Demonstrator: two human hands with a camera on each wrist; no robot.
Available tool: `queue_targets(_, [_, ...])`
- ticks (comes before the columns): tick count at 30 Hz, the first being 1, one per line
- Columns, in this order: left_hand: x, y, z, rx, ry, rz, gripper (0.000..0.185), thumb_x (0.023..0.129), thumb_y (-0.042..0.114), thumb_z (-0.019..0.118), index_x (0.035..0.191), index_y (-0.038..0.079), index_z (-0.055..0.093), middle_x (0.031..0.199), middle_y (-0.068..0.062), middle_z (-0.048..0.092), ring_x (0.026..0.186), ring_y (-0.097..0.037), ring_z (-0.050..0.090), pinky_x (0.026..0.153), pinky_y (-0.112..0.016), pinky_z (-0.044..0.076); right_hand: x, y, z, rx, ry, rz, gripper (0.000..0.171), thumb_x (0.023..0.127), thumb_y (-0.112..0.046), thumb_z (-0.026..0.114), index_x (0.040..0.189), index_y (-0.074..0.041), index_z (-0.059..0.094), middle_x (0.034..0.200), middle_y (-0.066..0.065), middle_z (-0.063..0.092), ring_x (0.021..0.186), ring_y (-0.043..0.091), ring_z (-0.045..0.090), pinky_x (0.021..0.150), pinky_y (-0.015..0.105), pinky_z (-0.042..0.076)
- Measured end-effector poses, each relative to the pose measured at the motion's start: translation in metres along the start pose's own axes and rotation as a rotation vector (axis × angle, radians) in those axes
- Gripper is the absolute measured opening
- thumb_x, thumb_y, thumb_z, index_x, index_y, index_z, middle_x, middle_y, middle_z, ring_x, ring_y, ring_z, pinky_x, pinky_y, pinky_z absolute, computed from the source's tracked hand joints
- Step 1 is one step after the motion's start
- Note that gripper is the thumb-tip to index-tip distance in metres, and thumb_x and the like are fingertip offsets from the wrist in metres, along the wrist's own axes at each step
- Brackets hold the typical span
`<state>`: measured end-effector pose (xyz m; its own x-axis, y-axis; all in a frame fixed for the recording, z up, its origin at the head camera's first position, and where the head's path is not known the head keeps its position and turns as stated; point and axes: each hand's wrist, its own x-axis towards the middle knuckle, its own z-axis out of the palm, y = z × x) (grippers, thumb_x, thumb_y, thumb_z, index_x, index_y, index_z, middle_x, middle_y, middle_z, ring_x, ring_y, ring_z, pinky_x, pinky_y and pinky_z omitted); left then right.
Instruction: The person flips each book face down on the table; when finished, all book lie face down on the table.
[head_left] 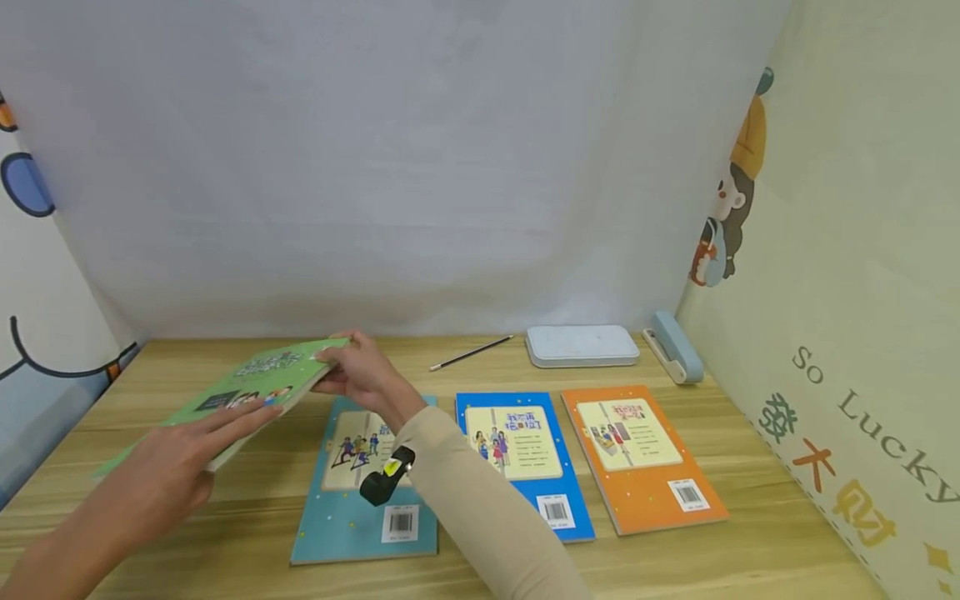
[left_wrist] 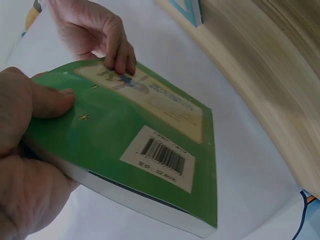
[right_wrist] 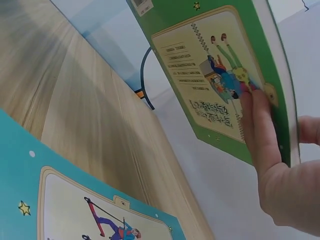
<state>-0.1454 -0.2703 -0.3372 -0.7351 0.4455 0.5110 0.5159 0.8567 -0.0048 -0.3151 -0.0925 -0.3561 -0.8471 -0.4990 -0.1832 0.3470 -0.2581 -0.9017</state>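
Tilted above the left side of the table is a green book, gripped by both hands, its front cover facing up. My left hand has its fingers on the front cover, and in the left wrist view its thumb presses the back cover near the page edges. At the far corner my right hand pinches the book, its fingers lying against the back cover. A teal book lies back cover up below the right forearm, which hides part of it.
Right of the teal book lie a blue book and an orange book, both back cover up. Behind them are a pencil, a pale blue case and a light blue stapler. Cloth walls surround the wooden table.
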Motion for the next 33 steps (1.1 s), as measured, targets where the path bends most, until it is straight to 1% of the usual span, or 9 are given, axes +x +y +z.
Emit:
queue_targets(5, [0.0,-0.002,0.002,-0.013,0.096,0.019,0.112,0.044,-0.03,0.057,0.141,0.025,0.056,0.128,-0.015,0.067,0.067,-0.023,0.065,0.047,-0.017,0.019,-0.002,-0.004,-0.002,0.041,-0.03,-0.012,0.028,0.096,-0.003,0.059,0.12,-0.013,0.048,0.112,0.025,0.069,0.119,0.047,0.061,0.098,0.048,0.053])
queue_targets(8, [0.001,-0.003,0.004,-0.011,0.137,0.032,0.111,0.042,-0.03,0.057,0.139,0.023,0.057,0.127,-0.014,0.067,0.062,-0.02,0.063,0.046,-0.015,0.02,-0.002,-0.005,-0.002,0.076,-0.034,-0.018,0.025,0.097,-0.005,0.059,0.117,-0.015,0.048,0.115,0.026,0.069,0.12,0.047,0.061,0.101,0.051,0.051])
queue_targets(12, [0.002,-0.005,0.007,-0.001,0.17,0.05,0.113,0.039,-0.03,0.059,0.139,0.022,0.057,0.126,-0.01,0.067,0.054,-0.002,0.028,0.046,-0.014,0.018,-0.002,-0.005,-0.002,0.097,-0.037,-0.041,0.021,0.097,-0.01,0.061,0.11,-0.017,0.046,0.112,0.025,0.069,0.12,0.048,0.061,0.099,0.053,0.052])
queue_targets(14, [0.003,-0.007,0.009,-0.006,0.184,0.051,0.113,0.039,-0.03,0.059,0.14,0.021,0.057,0.126,-0.009,0.066,0.056,0.0,0.023,0.045,-0.013,0.018,-0.002,-0.004,-0.002,0.094,-0.043,-0.056,0.021,0.098,-0.015,0.062,0.111,-0.016,0.046,0.113,0.025,0.069,0.12,0.049,0.061,0.098,0.053,0.053])
queue_targets(18, [0.005,-0.009,0.009,-0.036,0.202,0.027,0.112,0.041,-0.031,0.058,0.142,0.02,0.056,0.132,-0.007,0.066,0.057,-0.003,0.031,0.046,-0.011,0.019,-0.002,-0.003,-0.002,0.077,-0.073,-0.089,0.027,0.1,-0.033,0.061,0.12,-0.018,0.049,0.119,0.025,0.068,0.12,0.048,0.061,0.098,0.055,0.053])
queue_targets(24, [0.007,-0.006,0.008,-0.094,0.279,0.014,0.107,0.043,-0.032,0.054,0.139,0.017,0.06,0.144,0.011,0.055,0.07,-0.018,0.055,0.05,-0.01,0.021,0.0,0.005,-0.002,0.121,-0.185,-0.1,0.062,0.099,-0.062,0.044,0.146,-0.023,0.04,0.14,0.024,0.054,0.134,0.044,0.05,0.11,0.059,0.042])
queue_targets(27, [0.009,-0.005,0.008,-0.115,0.318,0.014,0.105,0.044,-0.033,0.056,0.137,0.014,0.062,0.143,0.016,0.054,0.088,-0.006,0.062,0.053,-0.01,0.026,0.0,0.01,0.0,0.197,-0.218,-0.088,0.076,0.093,-0.076,0.038,0.154,-0.03,0.028,0.149,0.029,0.043,0.14,0.046,0.042,0.113,0.061,0.036])
queue_targets(31, [0.01,-0.004,0.008,-0.165,0.369,0.005,0.098,0.047,-0.035,0.061,0.134,0.011,0.063,0.141,0.022,0.051,0.111,0.023,0.045,0.057,-0.01,0.035,-0.001,0.018,-0.001,0.279,-0.243,-0.088,0.082,0.089,-0.083,0.028,0.157,-0.038,0.021,0.153,0.034,0.035,0.143,0.052,0.034,0.115,0.065,0.031])
queue_targets(33, [0.011,-0.002,0.009,-0.197,0.401,-0.011,0.093,0.051,-0.035,0.062,0.133,0.009,0.064,0.139,0.026,0.049,0.114,0.026,0.042,0.06,-0.008,0.038,-0.002,0.022,-0.003,0.304,-0.253,-0.083,0.082,0.089,-0.084,0.026,0.157,-0.038,0.022,0.154,0.034,0.032,0.144,0.054,0.031,0.115,0.066,0.029])
